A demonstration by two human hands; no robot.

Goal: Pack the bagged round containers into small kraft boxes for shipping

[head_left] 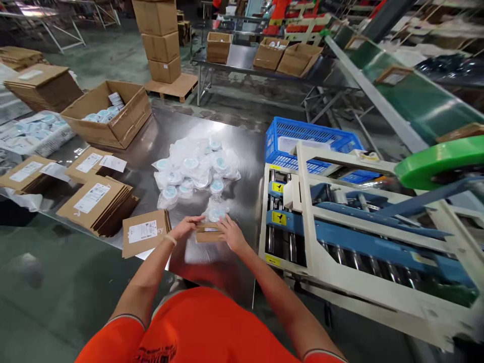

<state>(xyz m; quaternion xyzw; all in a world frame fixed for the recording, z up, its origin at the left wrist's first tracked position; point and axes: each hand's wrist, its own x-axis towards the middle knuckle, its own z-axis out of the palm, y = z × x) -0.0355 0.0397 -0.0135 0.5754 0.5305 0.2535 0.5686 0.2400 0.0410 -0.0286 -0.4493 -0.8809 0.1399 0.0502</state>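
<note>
A small brown cardboard box (209, 236) lies on the metal table near its front edge, between my two hands. My left hand (185, 228) holds its left side, with fingers along the back edge. On the opposite side, my right hand (232, 233) grips the box, fingers bent over its back corner. Right behind the box sits a plastic-wrapped round item (217, 214), close to the fingertips of both hands. Farther back is a pile of similar wrapped round items (191, 164) with pale blue labels. A stack of flat labelled cardboard (142, 232) lies left of my left hand.
More flat cardboard stacks (93, 201) lie on the left. An open carton (113, 113) of round items stands behind them, beside a white basket (49, 143). To the right are a roller machine (340, 242) and a blue crate (313, 133). A green conveyor (416, 96) slopes behind.
</note>
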